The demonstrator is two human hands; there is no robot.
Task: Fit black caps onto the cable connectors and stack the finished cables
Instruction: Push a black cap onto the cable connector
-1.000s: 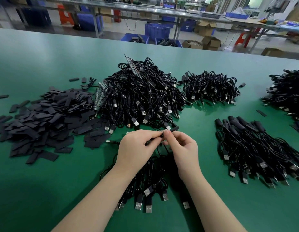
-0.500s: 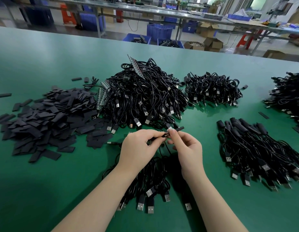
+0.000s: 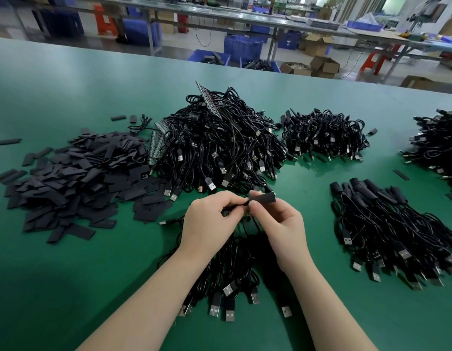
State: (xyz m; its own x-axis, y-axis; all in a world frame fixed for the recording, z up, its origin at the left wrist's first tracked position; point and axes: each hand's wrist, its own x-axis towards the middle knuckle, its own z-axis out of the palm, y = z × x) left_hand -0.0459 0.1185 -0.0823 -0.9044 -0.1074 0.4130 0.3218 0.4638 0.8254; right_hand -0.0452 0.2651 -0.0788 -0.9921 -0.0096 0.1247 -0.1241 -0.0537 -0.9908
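A: How will the caps [image 3: 75, 178], heaped at the left, handle?

B: Light, thin and soft, it is judged; edges should be pinched, not crushed.

A: And at the centre?

B: A cable end is pinched by the left hand [image 3: 211, 219]. A cap [image 3: 262, 198] is pinched by the right hand [image 3: 280, 224], at the connector. Slack cable is best held near its end.

A: Finished cables?

B: The stack [image 3: 397, 231] lies right.

Caps pile [image 3: 68, 178] left, cable heap [image 3: 219, 148] centre behind hands, capped cables [image 3: 397, 224] right, on table [image 3: 68, 287]
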